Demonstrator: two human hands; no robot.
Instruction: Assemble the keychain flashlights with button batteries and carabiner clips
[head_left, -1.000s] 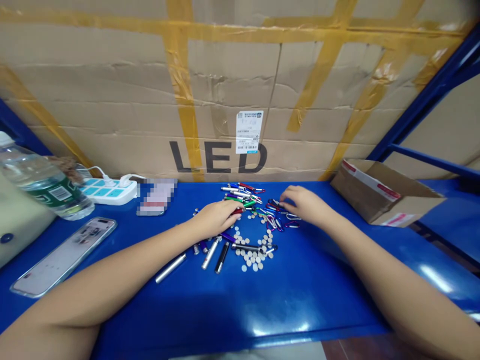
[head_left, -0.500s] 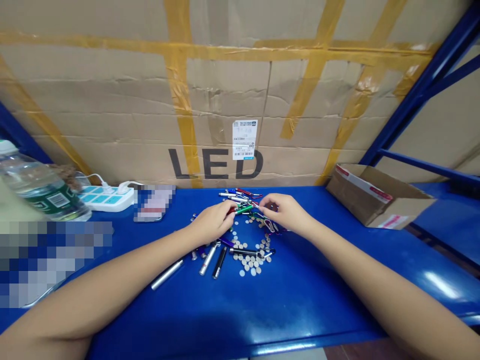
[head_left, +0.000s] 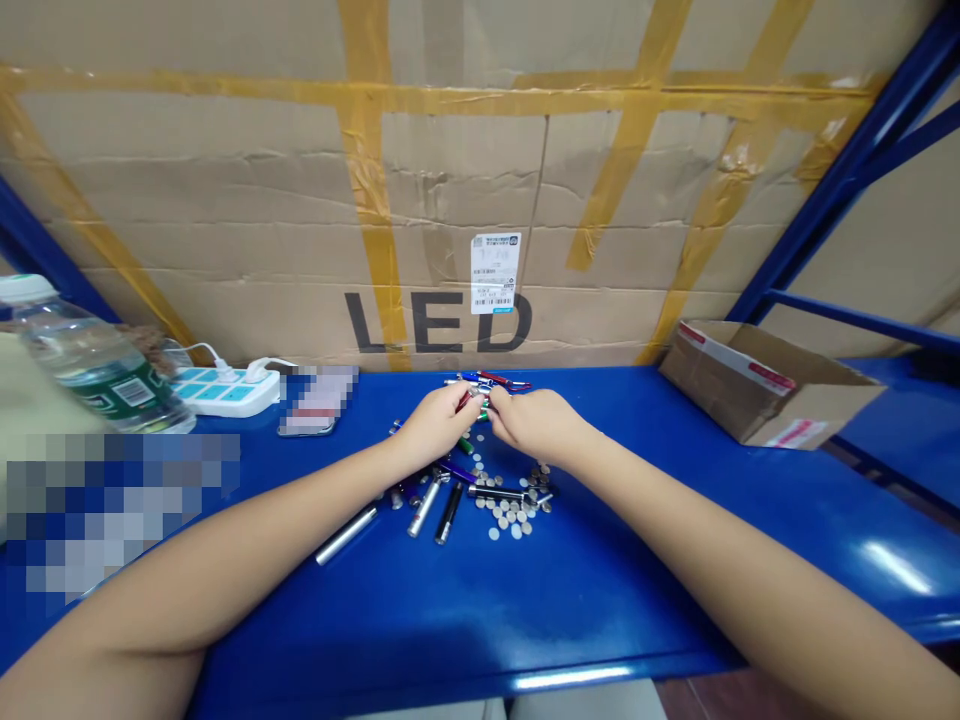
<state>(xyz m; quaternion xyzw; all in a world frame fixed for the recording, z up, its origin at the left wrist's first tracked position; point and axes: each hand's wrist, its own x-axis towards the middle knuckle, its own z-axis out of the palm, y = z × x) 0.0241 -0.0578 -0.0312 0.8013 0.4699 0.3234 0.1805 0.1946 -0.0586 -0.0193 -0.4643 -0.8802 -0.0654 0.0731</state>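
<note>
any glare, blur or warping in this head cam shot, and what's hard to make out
Head view: white glare patches on the blue shelf at its front edge and far right; wide-angle warping bows the big cardboard box and stretches both forearms; a pixelated block lower left and a smaller one near the power strip; the small piece between left hand and right hand is too tiny to identify.

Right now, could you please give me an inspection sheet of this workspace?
Surface: blue shelf top, glossy.
Job's things: small red piece pinched between both hands; pile of mini flashlights and button cells beneath them.
Clutter: water bottle, open cardboard box.
Grippers: left hand and right hand meet fingertip to fingertip over the pile.
Cables: white power strip with plugged lead.
Surroundings: taped carton marked LED, blue rack frame.
</note>
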